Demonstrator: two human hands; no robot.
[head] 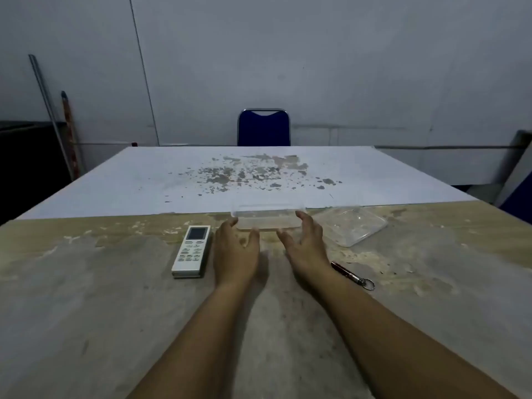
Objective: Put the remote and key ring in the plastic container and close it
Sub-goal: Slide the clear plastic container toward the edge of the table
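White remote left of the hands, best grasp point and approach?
Judging by its pose, grip the flat white rectangular remote control across its two long edges near mid-length, coming from above with the left hand, which is right beside it. It lies flat, buttons up, long axis pointing away from the person on the worn wooden table, so only its narrow sides offer purchase.

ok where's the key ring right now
In the head view the key ring lies on the table, just right of the right forearm, nearer than the clear lid.
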